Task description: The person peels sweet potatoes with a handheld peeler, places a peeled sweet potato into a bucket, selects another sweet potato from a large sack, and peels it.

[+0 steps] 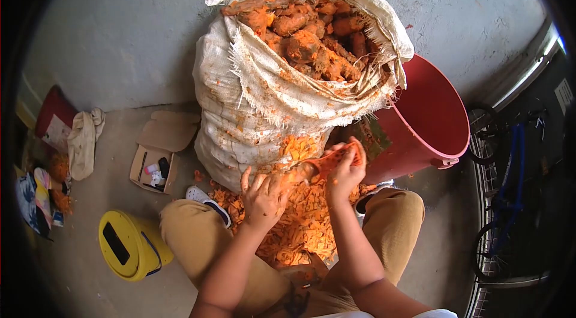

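My left hand [262, 201] is around one end of a brownish-orange root [302, 172], its fingers partly raised. Against the root's other end is my right hand [344, 175], closed on a bright orange-red piece [330, 162] whose kind I cannot make out. Beneath both hands lies a heap of orange peelings [300, 231] between my legs. Just beyond them stands a white woven sack [222, 108] with a rolled, frayed rim. Thick, dirty orange-brown roots [306, 42] that look like carrots fill its mouth.
A red bucket [447, 96] leans beside the sack on the right. To the left are an open cardboard box [171, 165] with small items and a yellow bucket [135, 258] with a dark phone-like slab [115, 243] on top. A blue bicycle [510, 204] stands at far right.
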Demonstrator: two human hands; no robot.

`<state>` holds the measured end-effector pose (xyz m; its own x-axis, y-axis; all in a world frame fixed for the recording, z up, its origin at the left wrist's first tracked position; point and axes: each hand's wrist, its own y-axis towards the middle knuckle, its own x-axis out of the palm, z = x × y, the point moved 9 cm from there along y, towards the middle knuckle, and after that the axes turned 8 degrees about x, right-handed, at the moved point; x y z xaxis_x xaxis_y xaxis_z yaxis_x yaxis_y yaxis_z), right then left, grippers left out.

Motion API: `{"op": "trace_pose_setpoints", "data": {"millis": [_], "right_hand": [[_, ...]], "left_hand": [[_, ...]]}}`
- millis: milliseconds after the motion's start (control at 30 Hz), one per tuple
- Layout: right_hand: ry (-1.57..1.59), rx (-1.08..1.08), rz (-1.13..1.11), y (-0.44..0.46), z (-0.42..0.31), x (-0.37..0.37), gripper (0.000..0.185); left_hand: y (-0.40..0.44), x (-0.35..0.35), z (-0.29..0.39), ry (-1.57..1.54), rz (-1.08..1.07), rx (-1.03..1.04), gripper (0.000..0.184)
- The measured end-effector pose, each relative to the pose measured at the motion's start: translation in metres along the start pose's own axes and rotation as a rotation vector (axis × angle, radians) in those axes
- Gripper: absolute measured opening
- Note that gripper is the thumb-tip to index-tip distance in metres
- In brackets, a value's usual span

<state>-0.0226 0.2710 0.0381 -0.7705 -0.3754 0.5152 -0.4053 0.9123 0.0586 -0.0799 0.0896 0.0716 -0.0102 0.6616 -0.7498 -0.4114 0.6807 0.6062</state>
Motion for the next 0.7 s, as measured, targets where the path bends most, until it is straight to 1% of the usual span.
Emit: {"op": "trace_pose_setpoints", "data": {"millis": [67,133,200,267,300,400,533,600,667,700], "right_hand": [[-0.084,0.005,0.052,0.011,0.000,-0.016,0.021],[-0.142,-0.038,0.034,0.017,-0.008,-0.024,0.020],[-0.135,-0.043,0.206,0.042,-0.021,-0.065,0.019],[-0.120,-0.181,0.339,0.058,-0.042,-0.099,0.017],[-0.114,-0.208,0.307,0.057,-0.048,-0.094,0.017],[-0.032,-0.093,0.150,0.033,-0.045,-0.044,0.019],[0.090,0.056,-0.049,-0.006,-0.006,0.011,0.022],[0.005,0.037,-0.042,-0.017,0.002,0.020,0.024],[-0.011,0.050,-0.038,-0.017,0.002,0.022,0.024],[-0.034,0.058,-0.028,-0.017,0.002,0.021,0.024]], "left_hand": [[-0.001,0.004,0.000,0.001,-0.012,0.022,0.027],[-0.002,0.011,0.005,-0.013,-0.040,0.059,0.027],[-0.006,0.008,-0.002,0.000,0.006,0.028,0.027],[-0.009,0.000,-0.015,0.024,0.029,-0.018,0.028],[-0.007,-0.002,-0.013,0.023,-0.005,-0.014,0.029],[-0.004,0.005,-0.003,-0.025,-0.030,0.014,0.031],[-0.005,0.011,0.005,-0.103,-0.041,0.058,0.035],[-0.005,0.006,0.005,-0.126,-0.001,0.062,0.034],[-0.006,-0.002,0.002,-0.125,0.062,0.078,0.033],[-0.009,-0.001,0.000,-0.127,0.050,0.075,0.033]]}}
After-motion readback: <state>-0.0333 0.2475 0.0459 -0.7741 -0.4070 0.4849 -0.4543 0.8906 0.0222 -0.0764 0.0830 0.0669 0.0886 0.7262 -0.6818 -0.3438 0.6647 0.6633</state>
